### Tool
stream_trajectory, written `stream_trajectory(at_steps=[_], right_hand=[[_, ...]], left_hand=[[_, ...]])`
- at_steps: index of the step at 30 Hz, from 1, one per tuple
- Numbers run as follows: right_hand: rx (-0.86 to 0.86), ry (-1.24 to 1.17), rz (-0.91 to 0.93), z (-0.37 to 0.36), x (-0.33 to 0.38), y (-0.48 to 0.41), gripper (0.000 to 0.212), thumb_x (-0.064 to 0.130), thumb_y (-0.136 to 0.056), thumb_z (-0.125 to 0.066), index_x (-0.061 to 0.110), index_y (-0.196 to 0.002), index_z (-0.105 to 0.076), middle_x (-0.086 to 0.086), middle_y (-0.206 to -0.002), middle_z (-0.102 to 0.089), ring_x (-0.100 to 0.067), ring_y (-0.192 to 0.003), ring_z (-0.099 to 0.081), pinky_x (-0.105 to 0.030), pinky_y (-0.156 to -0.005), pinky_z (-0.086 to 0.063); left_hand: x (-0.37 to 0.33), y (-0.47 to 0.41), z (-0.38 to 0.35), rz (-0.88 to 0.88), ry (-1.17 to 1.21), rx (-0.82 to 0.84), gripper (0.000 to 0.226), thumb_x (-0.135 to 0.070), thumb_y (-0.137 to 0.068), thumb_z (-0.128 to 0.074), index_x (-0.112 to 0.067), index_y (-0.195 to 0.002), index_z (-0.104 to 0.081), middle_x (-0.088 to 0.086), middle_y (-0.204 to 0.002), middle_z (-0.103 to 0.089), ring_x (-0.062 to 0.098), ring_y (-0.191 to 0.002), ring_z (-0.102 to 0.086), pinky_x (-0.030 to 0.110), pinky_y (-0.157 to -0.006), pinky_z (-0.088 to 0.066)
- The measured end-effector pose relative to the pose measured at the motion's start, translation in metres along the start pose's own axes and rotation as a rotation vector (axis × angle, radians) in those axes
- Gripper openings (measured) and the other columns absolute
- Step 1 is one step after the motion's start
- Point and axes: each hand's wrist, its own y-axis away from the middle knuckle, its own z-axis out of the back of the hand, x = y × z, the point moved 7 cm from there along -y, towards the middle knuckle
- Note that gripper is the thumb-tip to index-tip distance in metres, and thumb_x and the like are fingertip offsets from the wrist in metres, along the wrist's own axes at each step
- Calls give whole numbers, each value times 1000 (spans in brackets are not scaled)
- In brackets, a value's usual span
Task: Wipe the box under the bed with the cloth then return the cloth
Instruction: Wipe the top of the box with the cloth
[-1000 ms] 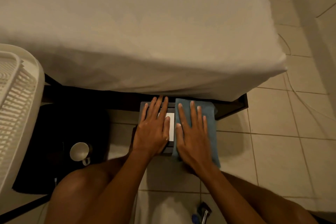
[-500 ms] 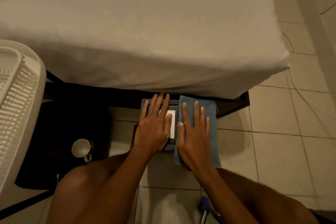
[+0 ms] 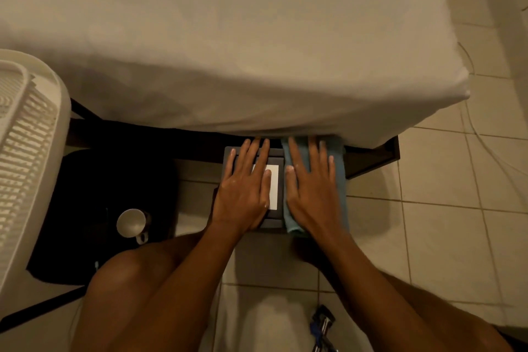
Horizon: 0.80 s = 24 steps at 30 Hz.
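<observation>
I am seeing both hands lying flat and spread wide, palms down, side by side on the dark grey box (image 3: 228,164). The left hand (image 3: 244,191) is pressing straight onto the lid with fingers fanned out, covering part of the white label (image 3: 273,188); it is gripping nothing. The right hand (image 3: 313,194) is resting equally open on the blue cloth (image 3: 338,168), pinning it flat against the right part of the box rather than clutching it, and the thumbs of the two hands are sitting just beside each other. The fingertips of both hands are reaching up to the hanging edge of the white bed sheet (image 3: 228,51), and the far end of the box and of the cloth are slipping under that edge, so I cannot tell how far they run beneath the bed. The box is lying on the tiled floor (image 3: 428,223) with its long axis running away from me toward the bed, its near end pointing at my knees; the cloth is lying lengthwise along the same line, its near end drooping over the box's near edge. The dark bed frame (image 3: 368,161) is crossing just behind the box. To the right the tiles are lying open; to the left a black mat (image 3: 71,223) is carrying a white mug (image 3: 132,222), and a white slatted plastic basket (image 3: 25,157) is crowding the left edge.
</observation>
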Motion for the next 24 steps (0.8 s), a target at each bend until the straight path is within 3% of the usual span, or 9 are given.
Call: stream_trajectory(at_steps=[5,10,15,19,24], right_hand=[[-9,-7,-29,-7,5,39,60,40,-105,-24,37,-160,0,-1,-169,13,-18,-155,16,-43,-126,5],[14,12,13,5,-8,-4,59,45,-106,-24,39,-160,-2,-2,-170,5,-17,-155,13,-47,-127,0],[17,3,-7,-9,7,36,61,44,-105,-22,36,-160,1,-2,-169,13,-18,-155,18,-45,-126,5],[4,10,-8,5,-9,-2,58,44,-107,-25,39,-160,-3,-3,-170,4,-17,-156,11,-47,-127,-1],[1,-15,-48,-9,6,45,60,44,-105,-21,36,-160,0,-1,-169,14,-17,-155,17,-44,-126,5]], left_hand=[[0,1,2,3,-8,2,58,-36,-105,-22,-20,-160,-11,3,-167,-14,15,-155,-3,39,-127,-5],[-2,0,2,-3,-15,7,58,-36,-106,-22,-20,-160,-9,3,-167,-12,15,-155,-2,39,-127,-3],[0,0,1,7,-39,18,58,-37,-105,-18,-19,-160,-10,5,-167,-13,16,-155,-3,40,-126,-4],[-1,-1,3,6,-24,3,58,-37,-105,-18,-19,-160,-11,4,-167,-14,16,-155,-3,38,-126,-1],[0,0,2,9,-14,20,58,-37,-105,-19,-20,-160,-8,3,-167,-11,15,-155,-1,38,-126,0]])
